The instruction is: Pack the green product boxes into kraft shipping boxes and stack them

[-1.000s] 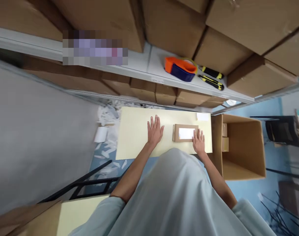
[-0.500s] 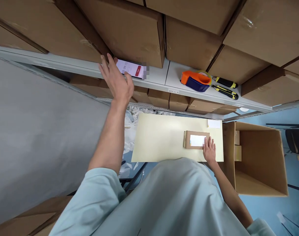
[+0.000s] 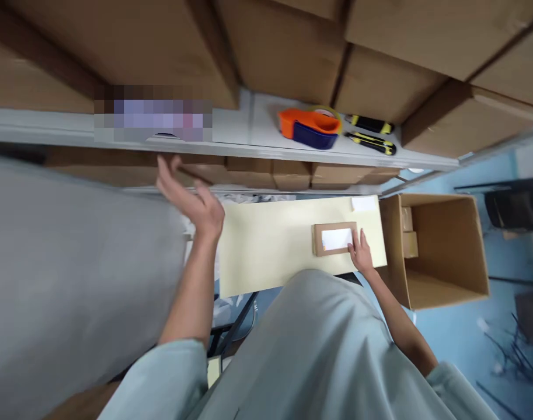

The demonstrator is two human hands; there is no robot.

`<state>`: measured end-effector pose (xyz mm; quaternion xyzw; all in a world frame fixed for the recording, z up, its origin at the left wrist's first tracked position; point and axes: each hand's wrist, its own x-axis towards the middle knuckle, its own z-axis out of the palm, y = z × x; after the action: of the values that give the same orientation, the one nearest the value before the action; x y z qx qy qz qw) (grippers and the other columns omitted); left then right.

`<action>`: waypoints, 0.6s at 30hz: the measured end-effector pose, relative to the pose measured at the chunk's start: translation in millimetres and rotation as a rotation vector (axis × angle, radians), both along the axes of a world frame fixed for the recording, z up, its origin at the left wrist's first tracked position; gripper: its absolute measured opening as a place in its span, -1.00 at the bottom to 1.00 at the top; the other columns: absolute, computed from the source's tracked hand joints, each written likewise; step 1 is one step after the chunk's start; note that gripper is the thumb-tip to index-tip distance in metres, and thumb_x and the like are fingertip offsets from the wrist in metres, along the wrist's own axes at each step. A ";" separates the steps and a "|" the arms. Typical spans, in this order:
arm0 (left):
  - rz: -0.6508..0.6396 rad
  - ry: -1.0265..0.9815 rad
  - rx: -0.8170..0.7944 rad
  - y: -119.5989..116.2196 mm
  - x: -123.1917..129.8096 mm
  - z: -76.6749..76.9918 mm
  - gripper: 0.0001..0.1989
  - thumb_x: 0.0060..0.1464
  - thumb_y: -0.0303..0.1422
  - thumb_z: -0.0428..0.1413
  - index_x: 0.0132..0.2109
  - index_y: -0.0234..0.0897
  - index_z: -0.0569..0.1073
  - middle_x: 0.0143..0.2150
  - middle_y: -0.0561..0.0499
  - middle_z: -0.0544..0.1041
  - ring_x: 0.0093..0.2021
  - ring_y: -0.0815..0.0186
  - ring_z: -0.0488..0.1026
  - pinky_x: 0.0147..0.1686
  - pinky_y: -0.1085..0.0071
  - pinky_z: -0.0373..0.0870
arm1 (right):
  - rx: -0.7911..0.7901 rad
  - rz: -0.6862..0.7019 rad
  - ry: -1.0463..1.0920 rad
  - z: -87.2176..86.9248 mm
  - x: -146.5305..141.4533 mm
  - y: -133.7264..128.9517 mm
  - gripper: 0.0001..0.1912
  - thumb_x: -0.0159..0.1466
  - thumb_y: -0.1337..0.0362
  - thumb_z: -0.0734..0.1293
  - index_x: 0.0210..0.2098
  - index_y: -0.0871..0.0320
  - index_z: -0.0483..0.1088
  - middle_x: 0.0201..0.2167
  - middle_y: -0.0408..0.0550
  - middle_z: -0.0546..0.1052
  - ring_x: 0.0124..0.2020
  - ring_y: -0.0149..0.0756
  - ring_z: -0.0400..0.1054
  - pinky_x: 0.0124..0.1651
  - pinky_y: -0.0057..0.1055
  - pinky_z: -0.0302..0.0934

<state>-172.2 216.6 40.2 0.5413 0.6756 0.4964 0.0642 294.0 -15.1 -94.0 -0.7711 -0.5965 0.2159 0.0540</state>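
My left hand (image 3: 191, 198) hangs in the air below the shelf edge, fingers apart and holding nothing. Above it on the shelf, a phone (image 3: 156, 116) is mostly hidden by blurred squares. My right hand (image 3: 360, 251) rests at the right end of a small brown cardboard box (image 3: 317, 240), its fingers touching the box with the thumb side by the label. A white label (image 3: 336, 239) lies on the box's top face. The box sits on a pale yellow table (image 3: 266, 245).
On the shelf (image 3: 261, 134) lie an orange and blue tape dispenser (image 3: 310, 129) and two black-and-yellow utility knives (image 3: 371, 143). Large cartons (image 3: 279, 52) stand behind them. A white paper stack (image 3: 363, 203) lies at the table's back right corner. An open carton (image 3: 445, 251) holding small boxes stands right.
My left hand has come off the phone and dropped below the shelf edge. My right hand stays at the small box. The whole view has shifted, with shelf items now further left.
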 end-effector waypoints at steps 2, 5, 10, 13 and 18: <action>-0.095 -0.184 -0.274 -52.8 59.9 -47.2 -0.31 0.48 -0.02 -0.06 0.50 -0.42 0.27 0.46 -0.36 0.47 0.53 0.01 0.33 0.61 0.02 0.11 | -0.018 -0.176 0.174 3.7 0.3 2.1 -0.05 0.58 -0.14 0.10 0.70 0.38 -0.12 0.72 0.39 -0.10 0.74 0.10 -0.14 0.65 0.11 0.05; -0.363 -0.466 -0.881 -133.7 150.2 -102.5 -0.37 0.45 0.07 0.02 0.34 -0.34 0.47 0.40 -0.39 0.54 0.52 -0.09 0.38 0.59 -0.02 0.17 | -0.120 -0.479 0.384 2.2 5.1 8.0 -0.02 0.55 -0.11 0.19 0.68 0.41 -0.16 0.66 0.48 0.08 0.64 0.09 0.17 0.59 0.05 0.18; -0.531 -0.511 -1.054 -206.0 233.0 -125.9 -0.32 0.45 0.18 0.01 0.33 -0.27 0.52 0.45 -0.29 0.53 0.53 -0.06 0.39 0.54 0.08 0.26 | -0.194 -0.576 0.638 1.8 16.3 3.8 -0.18 0.50 -0.09 0.34 0.57 0.23 0.17 0.42 0.27 0.53 0.35 0.01 0.52 0.44 -0.10 0.36; -0.561 -0.453 -0.988 -220.1 249.7 -118.0 -0.32 0.44 0.17 0.05 0.42 -0.18 0.49 0.50 -0.21 0.50 0.53 -0.03 0.39 0.54 0.08 0.27 | -0.155 -0.473 0.716 9.2 32.4 -8.0 -0.28 0.45 -0.10 0.44 0.45 0.13 0.35 0.36 0.17 0.59 0.31 0.00 0.53 0.42 -0.11 0.39; -0.559 -0.307 -0.787 -251.6 295.6 -103.3 -0.21 0.37 0.24 0.10 0.48 -0.16 0.46 0.55 -0.30 0.40 0.57 -0.07 0.32 0.53 0.05 0.31 | 0.057 -0.409 0.819 22.5 96.8 -52.3 -0.36 0.49 -0.11 0.40 0.41 0.08 0.41 0.35 0.12 0.57 0.38 -0.10 0.46 0.49 -0.09 0.32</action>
<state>123.4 -35.0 -63.0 0.5570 0.6237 0.2418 0.4922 390.8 -67.4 -71.5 -0.7224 -0.3672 0.4713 0.3479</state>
